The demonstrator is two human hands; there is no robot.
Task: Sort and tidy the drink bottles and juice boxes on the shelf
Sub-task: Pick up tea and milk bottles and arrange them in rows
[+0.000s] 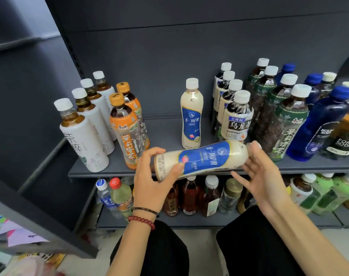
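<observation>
A cream milk-tea bottle with a blue label [204, 159] lies sideways in the air just before the dark shelf's front edge [109, 173]. My left hand [151, 181] grips its base end, thumb on the label. My right hand [263, 172] cups the cap end with fingers spread. An identical milk-tea bottle [191, 114] stands upright alone mid-shelf. White-label tea bottles [84, 136] form a row at the left, with orange-cap jasmine tea bottles [125, 130] beside them. Oolong tea bottles [234, 116] and green-label tea bottles [283, 120] stand in rows at the right.
Blue soda bottles [321, 124] and a dark Forest Soda bottle [345, 136] crowd the far right. The lower shelf [169, 222] holds water, red tea and green drink bottles. A grey upright panel [40, 206] juts out at the left. My dark-clad knees are below.
</observation>
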